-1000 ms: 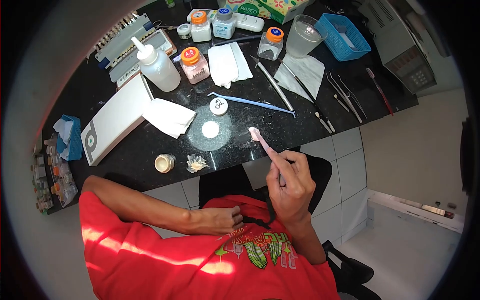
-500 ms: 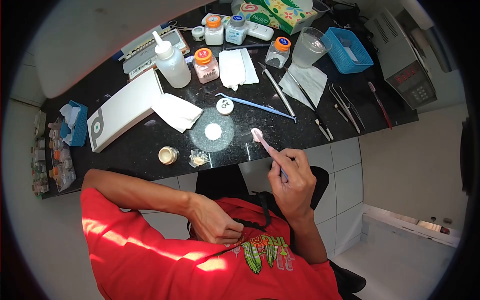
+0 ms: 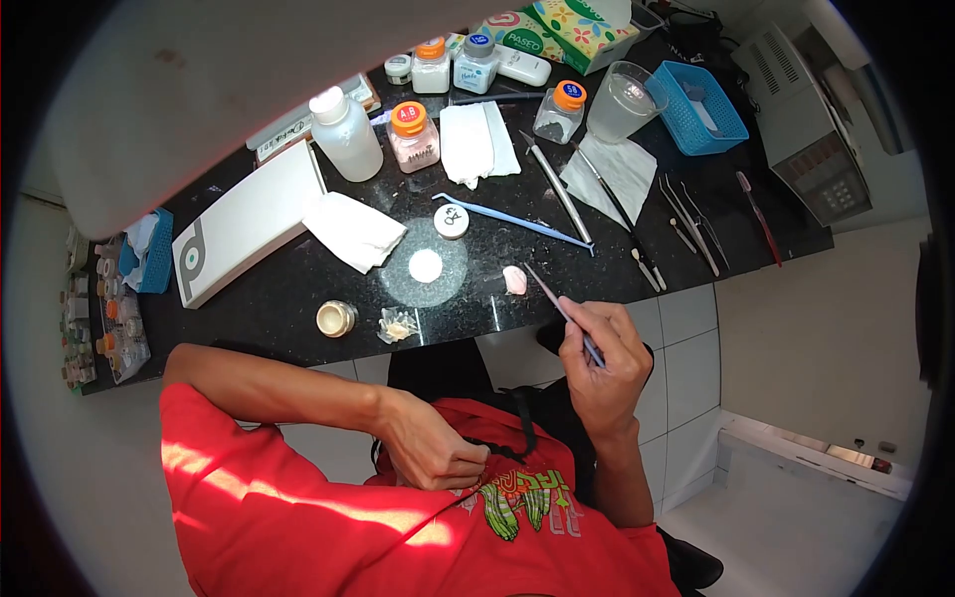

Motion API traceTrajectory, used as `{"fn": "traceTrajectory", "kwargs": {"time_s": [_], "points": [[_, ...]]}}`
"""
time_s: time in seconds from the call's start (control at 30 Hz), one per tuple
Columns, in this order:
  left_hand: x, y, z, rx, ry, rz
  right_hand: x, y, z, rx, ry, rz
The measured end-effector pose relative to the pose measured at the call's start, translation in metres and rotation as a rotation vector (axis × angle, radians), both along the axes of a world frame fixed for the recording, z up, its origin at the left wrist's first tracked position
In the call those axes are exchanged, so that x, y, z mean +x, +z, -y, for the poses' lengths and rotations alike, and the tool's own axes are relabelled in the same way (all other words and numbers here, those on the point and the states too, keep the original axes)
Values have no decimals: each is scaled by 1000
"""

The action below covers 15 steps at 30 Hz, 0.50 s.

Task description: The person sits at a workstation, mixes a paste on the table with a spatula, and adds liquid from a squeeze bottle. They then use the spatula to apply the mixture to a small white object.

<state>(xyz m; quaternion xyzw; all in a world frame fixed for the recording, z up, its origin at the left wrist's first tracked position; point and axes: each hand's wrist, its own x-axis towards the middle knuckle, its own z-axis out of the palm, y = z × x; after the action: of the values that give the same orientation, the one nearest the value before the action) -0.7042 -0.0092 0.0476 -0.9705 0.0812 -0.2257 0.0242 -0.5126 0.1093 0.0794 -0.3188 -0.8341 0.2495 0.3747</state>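
Note:
My right hand (image 3: 609, 363) pinches a thin, purplish-grey mixing spatula (image 3: 559, 306) over the table's front edge. Its tip points up and left, just right of a small mound of pink paste (image 3: 514, 281) on the black tabletop, with a narrow gap between them. Curled into a loose fist, my left hand (image 3: 438, 450) rests against my red shirt; whatever its fingers hold, if anything, is hidden. Left of the paste lies a white round patch (image 3: 426, 266). Beyond it are a white lid (image 3: 451, 222) with handwriting and a blue double-ended tool (image 3: 517, 222).
An open small jar (image 3: 336, 318) and a crumpled clear packet (image 3: 397, 325) sit near the front edge. Farther back stand a squeeze bottle (image 3: 346, 139), powder jars (image 3: 414, 137) and a glass of water (image 3: 625, 104). Tweezers (image 3: 704, 221) and brushes lie right.
My right hand has moved slightly right and down, lifting the spatula's tip off the pink paste and turning its blade edge-on. My left hand stays in place. The view has shifted a little.

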Motion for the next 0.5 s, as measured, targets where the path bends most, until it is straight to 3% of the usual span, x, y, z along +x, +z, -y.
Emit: {"fn": "traceTrajectory", "kwargs": {"time_s": [0.23,0.3,0.5], "points": [[0,-1,-4,8,10,-24,6,3,-15,59,14,153],[2,-4,-5,65,64,123,8,0,-17,110,53,203],[2,-8,0,19,52,25,7,7,-26,198,50,212]]}}
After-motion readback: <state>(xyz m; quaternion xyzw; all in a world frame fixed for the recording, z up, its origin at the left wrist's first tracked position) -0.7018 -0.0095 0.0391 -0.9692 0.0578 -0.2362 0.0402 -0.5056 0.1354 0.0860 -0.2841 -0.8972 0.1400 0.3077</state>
